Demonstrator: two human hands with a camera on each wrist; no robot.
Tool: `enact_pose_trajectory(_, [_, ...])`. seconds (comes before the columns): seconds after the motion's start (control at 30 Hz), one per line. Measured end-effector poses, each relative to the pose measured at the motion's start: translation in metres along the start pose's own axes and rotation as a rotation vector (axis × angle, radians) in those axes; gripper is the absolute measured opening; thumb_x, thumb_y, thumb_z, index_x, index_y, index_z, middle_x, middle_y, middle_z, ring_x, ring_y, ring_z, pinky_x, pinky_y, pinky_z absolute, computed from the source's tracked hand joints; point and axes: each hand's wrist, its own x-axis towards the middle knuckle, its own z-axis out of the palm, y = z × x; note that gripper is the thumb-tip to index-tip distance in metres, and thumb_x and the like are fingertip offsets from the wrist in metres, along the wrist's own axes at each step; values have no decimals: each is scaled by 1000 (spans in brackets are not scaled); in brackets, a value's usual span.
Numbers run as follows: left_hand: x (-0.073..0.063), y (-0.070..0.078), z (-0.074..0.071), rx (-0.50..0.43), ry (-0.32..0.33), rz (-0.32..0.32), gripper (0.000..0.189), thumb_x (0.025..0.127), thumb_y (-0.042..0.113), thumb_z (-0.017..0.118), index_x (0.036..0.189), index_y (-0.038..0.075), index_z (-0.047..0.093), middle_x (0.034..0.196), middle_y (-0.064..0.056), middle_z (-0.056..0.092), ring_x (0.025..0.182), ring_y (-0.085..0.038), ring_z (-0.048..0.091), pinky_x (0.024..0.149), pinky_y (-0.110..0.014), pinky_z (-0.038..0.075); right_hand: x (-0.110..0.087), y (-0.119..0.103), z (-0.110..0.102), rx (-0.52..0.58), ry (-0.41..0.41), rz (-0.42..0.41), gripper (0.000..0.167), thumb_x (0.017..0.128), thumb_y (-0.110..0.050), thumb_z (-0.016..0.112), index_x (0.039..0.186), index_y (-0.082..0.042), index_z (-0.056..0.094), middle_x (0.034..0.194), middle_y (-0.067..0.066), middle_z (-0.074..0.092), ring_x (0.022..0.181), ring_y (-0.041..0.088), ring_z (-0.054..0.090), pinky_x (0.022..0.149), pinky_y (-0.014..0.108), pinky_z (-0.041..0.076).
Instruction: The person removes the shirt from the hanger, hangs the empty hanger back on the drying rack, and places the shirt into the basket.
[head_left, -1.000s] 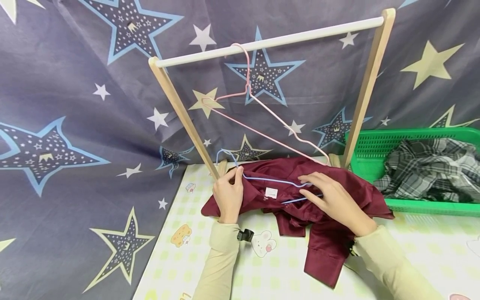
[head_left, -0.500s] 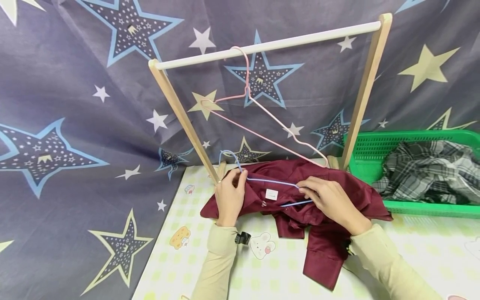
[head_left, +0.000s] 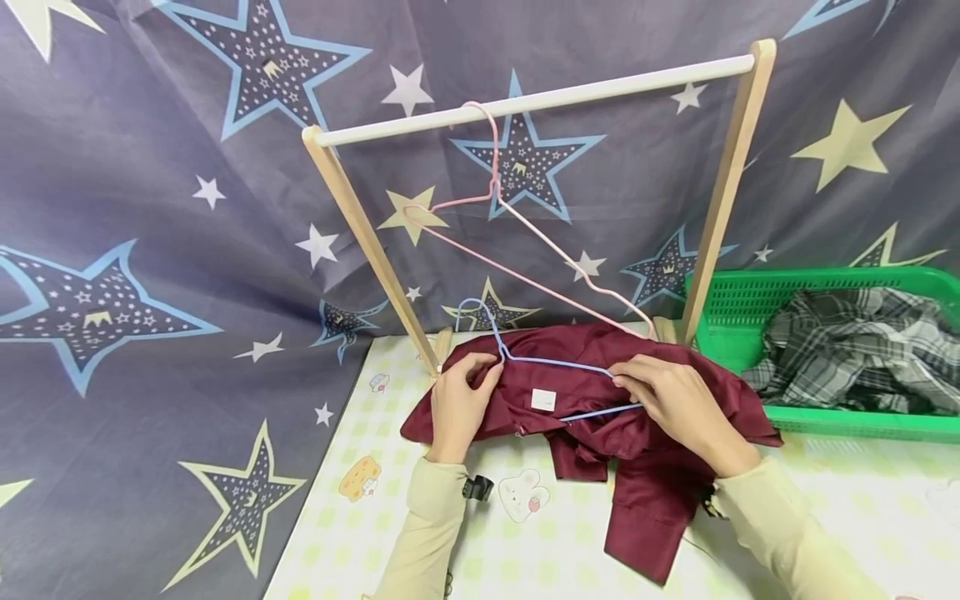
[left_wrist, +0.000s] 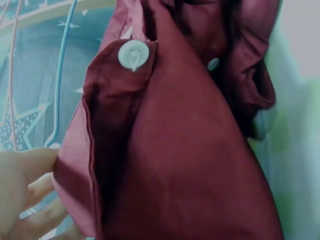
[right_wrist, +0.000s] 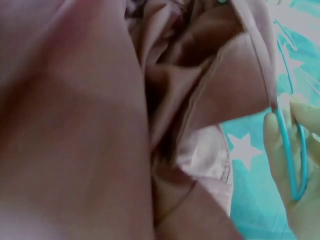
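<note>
A maroon shirt [head_left: 570,342] with a white label lies spread on the table, its button showing in the left wrist view. A blue wire hanger [head_left: 558,362] lies partly inside it, the hook pointing up and left. My left hand [head_left: 459,404] pinches the shirt's edge by the hanger's neck; in the left wrist view the fingers [left_wrist: 37,165] sit at the cloth edge with the blue wire close by. My right hand [head_left: 678,408] grips the hanger's right arm. In the right wrist view its looped end lies within the hand.
A rack with a white bar [head_left: 600,90] and wooden posts stands behind the shirt. From the bar hangs a pink hanger [head_left: 525,279]. A green basket [head_left: 825,425] holding a plaid garment [head_left: 877,350] sits at right. A star-patterned curtain [head_left: 150,400] covers the back.
The blue hanger has shifted right, its hook with it. My right fingers have closed on its arm, and my left fingers now sit lower, below the hanger's neck.
</note>
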Motion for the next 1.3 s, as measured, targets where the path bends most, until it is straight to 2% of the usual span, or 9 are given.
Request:
enact_pose_trajectory(0.23, [-7,-10,-6,-38,-57,4,19,86,31,78,100,19,77,91,7,76,84,-9,72,78,-37,54,-7,4,-9,12,16,20,18,84,-2,74,100,-12,75,84,-7,69,64,-1,48,58,14,36])
enact_pose_trajectory(0.4, [-9,-15,-8,-60,-117,8,24,82,28,82,103,18,78,97,5,77,90,-11,73,83,-37,56,-14,6,-16,-24,38,33,20,81,0,76,98,-12,75,87,-7,71,64,0,49,58,16,37])
enact_pose_trajectory(0.7, [-13,-22,-8,-38,-160,6,30,76,27,86,104,19,77,97,3,74,87,-12,72,80,-38,55,-19,11,-32,-69,68,22,20,81,1,76,96,-12,73,86,-2,71,61,1,48,56,18,38])
enact_pose_trajectory(0.9, [-17,-23,-8,-22,-200,39,28,81,16,82,108,18,75,98,3,72,87,-12,72,81,-40,54,-25,14,-43,-72,60,36,21,81,2,76,97,-12,73,85,-3,71,62,0,49,57,16,39])
enact_pose_trajectory(1.07, [-18,-27,-9,0,-194,34,26,82,7,76,105,20,75,98,5,71,85,-10,70,80,-38,54,-29,18,-51,-53,63,27,28,78,6,77,99,-12,73,88,-3,72,61,-3,48,56,14,38])
enact_pose_trajectory(1.3, [-17,-32,-8,18,-179,11,25,81,6,74,99,22,76,94,6,71,84,-11,68,77,-38,53,-33,25,-65,-62,80,40,33,75,7,78,100,-15,74,89,-6,72,62,-3,50,58,14,38])
